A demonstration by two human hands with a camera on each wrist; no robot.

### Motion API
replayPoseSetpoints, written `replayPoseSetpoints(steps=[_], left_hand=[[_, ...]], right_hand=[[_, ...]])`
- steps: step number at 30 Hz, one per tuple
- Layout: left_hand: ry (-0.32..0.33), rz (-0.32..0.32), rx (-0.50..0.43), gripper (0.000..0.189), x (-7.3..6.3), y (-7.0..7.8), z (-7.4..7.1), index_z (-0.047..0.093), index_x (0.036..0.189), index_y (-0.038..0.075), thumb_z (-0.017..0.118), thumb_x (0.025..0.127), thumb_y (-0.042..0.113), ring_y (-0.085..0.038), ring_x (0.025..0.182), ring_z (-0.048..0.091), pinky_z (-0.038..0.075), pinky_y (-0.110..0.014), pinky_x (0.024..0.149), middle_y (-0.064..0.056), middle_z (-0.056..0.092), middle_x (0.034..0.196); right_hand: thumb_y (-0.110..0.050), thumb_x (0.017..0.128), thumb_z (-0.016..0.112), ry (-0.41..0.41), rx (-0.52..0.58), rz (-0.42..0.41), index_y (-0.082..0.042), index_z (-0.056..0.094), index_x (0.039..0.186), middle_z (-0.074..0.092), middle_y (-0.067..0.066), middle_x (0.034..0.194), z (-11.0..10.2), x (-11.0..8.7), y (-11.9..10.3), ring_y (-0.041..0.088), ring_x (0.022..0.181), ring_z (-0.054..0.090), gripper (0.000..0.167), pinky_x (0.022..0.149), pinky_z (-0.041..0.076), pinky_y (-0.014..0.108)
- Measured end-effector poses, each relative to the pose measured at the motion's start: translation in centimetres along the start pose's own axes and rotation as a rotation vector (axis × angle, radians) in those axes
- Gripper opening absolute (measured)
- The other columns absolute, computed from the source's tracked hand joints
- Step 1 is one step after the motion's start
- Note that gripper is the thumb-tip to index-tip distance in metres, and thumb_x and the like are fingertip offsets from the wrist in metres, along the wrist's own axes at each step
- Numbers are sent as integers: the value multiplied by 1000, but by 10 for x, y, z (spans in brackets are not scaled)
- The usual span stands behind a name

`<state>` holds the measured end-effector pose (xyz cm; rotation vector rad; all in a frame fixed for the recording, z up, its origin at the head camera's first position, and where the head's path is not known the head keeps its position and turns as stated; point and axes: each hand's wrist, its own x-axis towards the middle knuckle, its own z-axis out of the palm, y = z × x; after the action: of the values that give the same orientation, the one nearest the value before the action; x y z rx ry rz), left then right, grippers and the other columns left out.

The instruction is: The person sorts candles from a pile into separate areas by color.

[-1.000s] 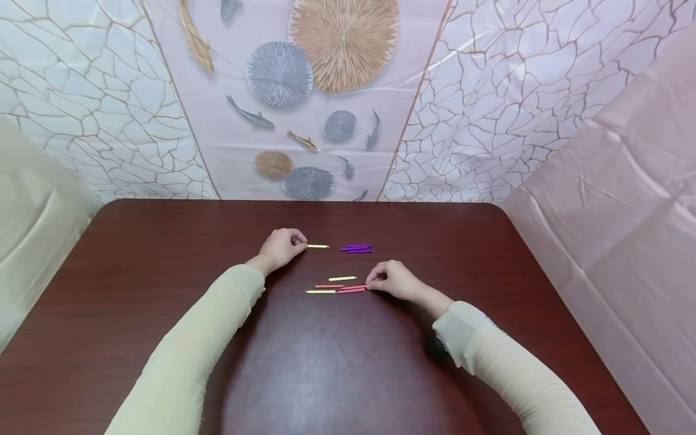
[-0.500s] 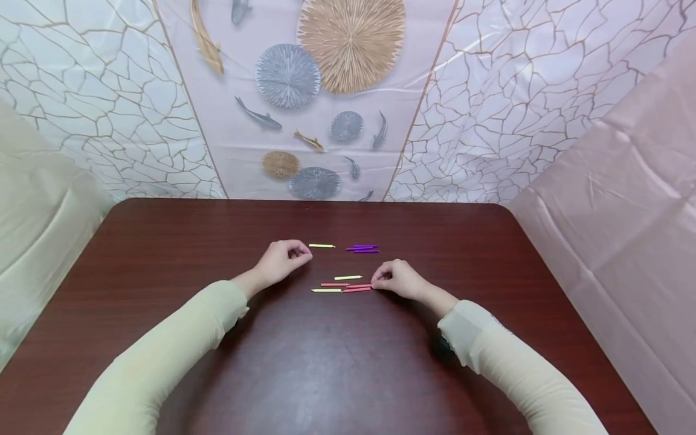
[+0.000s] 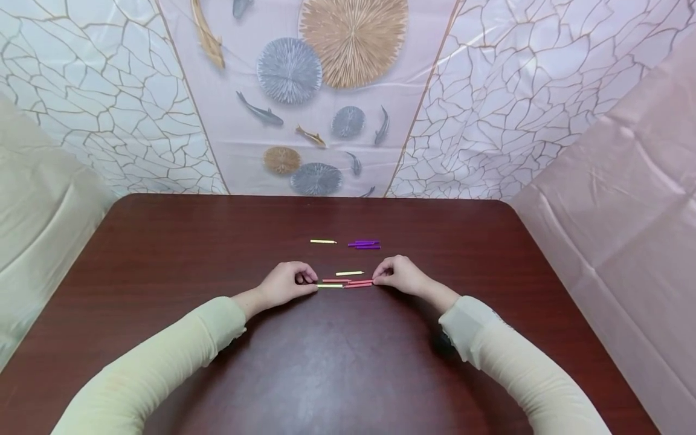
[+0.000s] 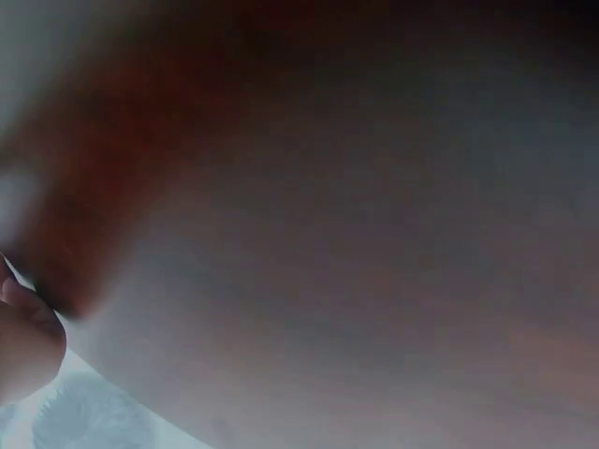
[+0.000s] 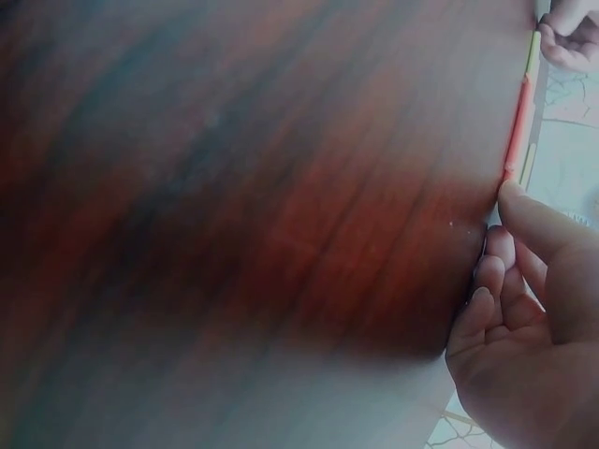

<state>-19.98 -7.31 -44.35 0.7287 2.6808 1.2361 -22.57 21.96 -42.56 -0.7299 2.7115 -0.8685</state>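
Note:
Thin candles in yellow, red and purple lie on the dark wooden table. My left hand (image 3: pixel 285 283) has its thumb and forefinger pinched at the left end of the near yellow candle (image 3: pixel 330 286). Facing it, my right hand (image 3: pixel 402 277) pinches the right end of a red candle (image 5: pixel 517 131). Another red candle (image 3: pixel 359 286) lies just below that one, and a third red candle (image 3: pixel 336 280) lies above the near yellow one. Just behind them rests a second yellow candle (image 3: pixel 349 273). The left wrist view is mostly blurred, with part of a hand (image 4: pixel 28 346) at its edge.
Farther back lie a single yellow candle (image 3: pixel 323 241) and a small group of purple candles (image 3: pixel 365 244). The table (image 3: pixel 337 362) ends at a patterned cloth wall (image 3: pixel 244 163). Pale fabric (image 3: pixel 614 241) hangs along the right side.
My left hand has let go of the far yellow candle, leaving it on the table, and come nearer to the near yellow candle's end. My right hand has stayed at the red candle.

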Motion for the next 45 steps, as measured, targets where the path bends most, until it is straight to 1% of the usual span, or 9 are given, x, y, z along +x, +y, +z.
replayPoseSetpoints(steps=[5, 11, 14, 18, 25, 36, 45], left_hand=[[3, 29, 87, 11, 1, 1, 4, 68, 85, 11, 74, 77, 17, -5, 70, 52, 43, -20, 67, 3, 61, 76], [-15, -11, 163, 8, 3, 1, 6, 67, 78, 17, 73, 78, 22, -4, 68, 50, 41, -20, 67, 7, 59, 73], [-19, -24, 185, 8, 3, 1, 7, 66, 75, 19, 72, 79, 22, -4, 68, 50, 41, -20, 67, 8, 59, 72], [-14, -26, 192, 8, 4, 2, 8, 66, 74, 18, 71, 80, 21, -4, 67, 50, 42, -21, 66, 7, 59, 71], [-16, -55, 181, 9, 4, 2, 8, 65, 73, 19, 70, 80, 21, -3, 66, 50, 42, -20, 66, 8, 59, 70], [-14, -42, 169, 9, 0, 7, 6, 65, 73, 17, 70, 81, 19, -4, 67, 49, 41, -20, 66, 6, 59, 70], [-13, -33, 164, 9, -2, 7, 5, 64, 73, 16, 69, 81, 17, -5, 67, 49, 40, -21, 66, 5, 58, 70]], right_hand=[[-11, 79, 72, -2, 0, -2, -7, 73, 79, 69, 3, 78, -2, 2, 0, 8, 71, 53, 4, 69, 43, 21], [-12, 80, 72, -6, 0, -7, -7, 73, 79, 69, 3, 79, -1, 2, 1, 8, 71, 53, 4, 70, 43, 22], [-11, 80, 71, -4, -1, -12, -8, 73, 79, 69, 3, 79, 0, 1, 1, 8, 72, 54, 4, 70, 43, 22], [-12, 80, 71, 3, -2, -16, -8, 73, 79, 70, 3, 79, 0, 1, 1, 7, 72, 54, 4, 70, 43, 22], [-12, 79, 72, 14, 0, -27, -7, 73, 79, 70, 3, 77, 0, 0, 1, 7, 71, 53, 5, 69, 43, 22], [-12, 79, 72, 19, 12, -16, -6, 73, 79, 69, 3, 77, 1, -1, 0, 6, 70, 53, 6, 69, 43, 21], [-12, 80, 71, 25, 13, -10, -7, 73, 79, 69, 3, 78, 1, -1, 2, 6, 71, 54, 6, 71, 43, 21]])
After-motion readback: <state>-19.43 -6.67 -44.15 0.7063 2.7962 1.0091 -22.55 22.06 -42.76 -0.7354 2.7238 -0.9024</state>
